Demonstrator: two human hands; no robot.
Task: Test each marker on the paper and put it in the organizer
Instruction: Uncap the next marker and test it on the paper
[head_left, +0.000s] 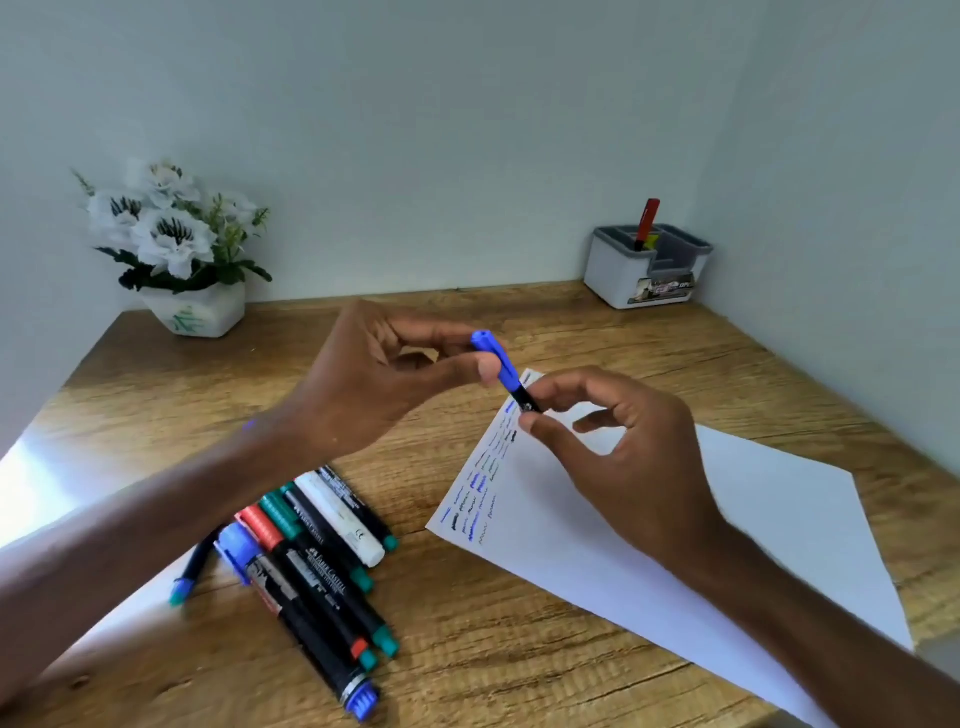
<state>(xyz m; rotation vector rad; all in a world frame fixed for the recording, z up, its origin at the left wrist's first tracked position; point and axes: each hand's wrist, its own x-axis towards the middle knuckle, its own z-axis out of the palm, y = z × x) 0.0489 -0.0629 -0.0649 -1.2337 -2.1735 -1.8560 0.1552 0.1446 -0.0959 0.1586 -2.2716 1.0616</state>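
The left grip (374, 374) pinched the blue cap (488, 347) of the marker (508, 374); the right grip (623, 452) pinched its barrel, slanting down toward the paper (727, 519).

A wooden desk (519, 649) with a bold grain is spreading beneath and around the left grip (374, 374) and the right grip (623, 441). Pale grey-green walls (467, 130) are rising beyond both, enclosing the desk at the back and both sides. A bright patch of light is glaring on the desk well left of the left grip. A pot of white flowers (171, 228) is sitting far beyond that grip.
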